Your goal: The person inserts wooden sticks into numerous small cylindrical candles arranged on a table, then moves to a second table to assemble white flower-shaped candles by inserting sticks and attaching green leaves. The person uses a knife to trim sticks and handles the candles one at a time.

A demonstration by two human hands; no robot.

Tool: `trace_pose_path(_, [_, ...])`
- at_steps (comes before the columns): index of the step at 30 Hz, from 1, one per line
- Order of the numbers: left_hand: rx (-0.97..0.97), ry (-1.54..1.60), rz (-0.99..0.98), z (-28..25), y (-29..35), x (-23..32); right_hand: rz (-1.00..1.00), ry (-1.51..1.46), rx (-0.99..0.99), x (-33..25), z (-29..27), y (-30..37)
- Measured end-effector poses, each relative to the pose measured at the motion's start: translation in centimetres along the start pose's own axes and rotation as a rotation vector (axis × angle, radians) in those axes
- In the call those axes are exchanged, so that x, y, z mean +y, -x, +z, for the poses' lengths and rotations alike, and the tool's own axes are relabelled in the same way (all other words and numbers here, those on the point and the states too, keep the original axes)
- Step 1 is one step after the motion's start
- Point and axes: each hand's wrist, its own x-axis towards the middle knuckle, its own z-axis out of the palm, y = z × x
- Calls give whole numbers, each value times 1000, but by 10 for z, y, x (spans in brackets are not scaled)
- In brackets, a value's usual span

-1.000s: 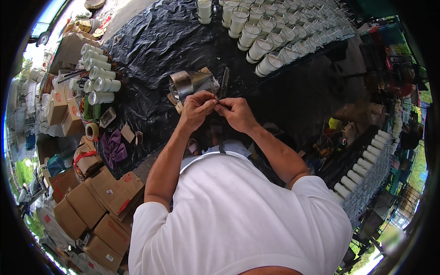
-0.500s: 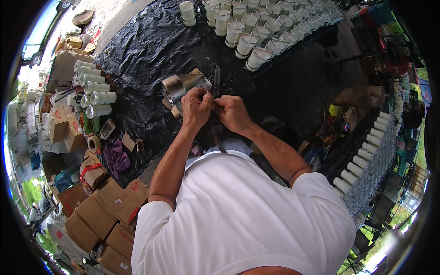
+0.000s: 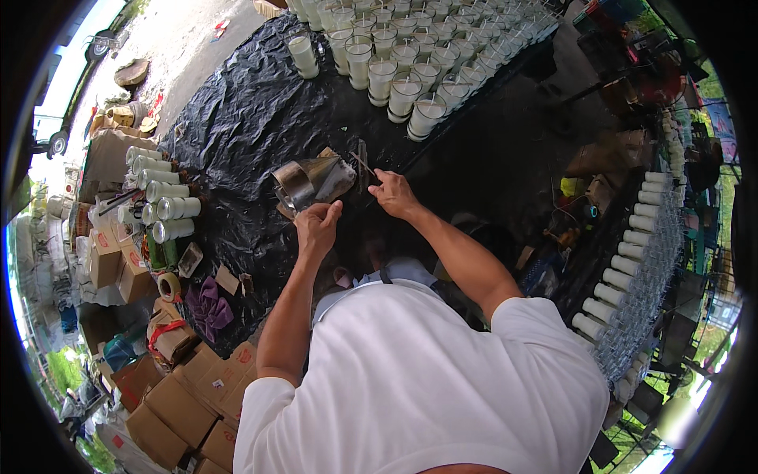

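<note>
My right hand (image 3: pixel 395 194) pinches a thin light stick (image 3: pixel 360 163) that points up and left, toward a dark narrow bar (image 3: pixel 362 156) lying on the black plastic sheet. A shiny metal vessel with a cone-shaped end (image 3: pixel 297 186) lies tilted on the sheet, pale stuff crusted at its pointed end. Right below it my left hand (image 3: pixel 317 226) has its fingers curled in and its thumb raised, close against the vessel's lower edge. Whatever those fingers hold is hidden. Behind the vessel shows a small piece of wood or card (image 3: pixel 327 152).
Rows of glass-cup candles (image 3: pixel 427 117) stand at the far side. More white candles lie stacked at left (image 3: pixel 173 208) and right (image 3: pixel 610 294). Cardboard boxes (image 3: pixel 180 405), a tape roll (image 3: pixel 168 286) and a purple cloth (image 3: pixel 208 306) are at lower left.
My hands were together at the vessel's pointed end and have parted. The left came down and left to the vessel's lower edge; the right now shows the thin stick. The view shifted slightly.
</note>
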Motion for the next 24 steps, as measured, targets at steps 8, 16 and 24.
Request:
trace_pose_path(8, [-533,1169,-41,21,23,-32,-536,-154,-5,-135,-47,65])
trace_pose_path(16, [-236,1055,767,-121,11,28,370,448,-433,27,-54,187])
trace_pose_path(24, [-329,649,579,-80,41,47,982,246,-200,148,-25,378])
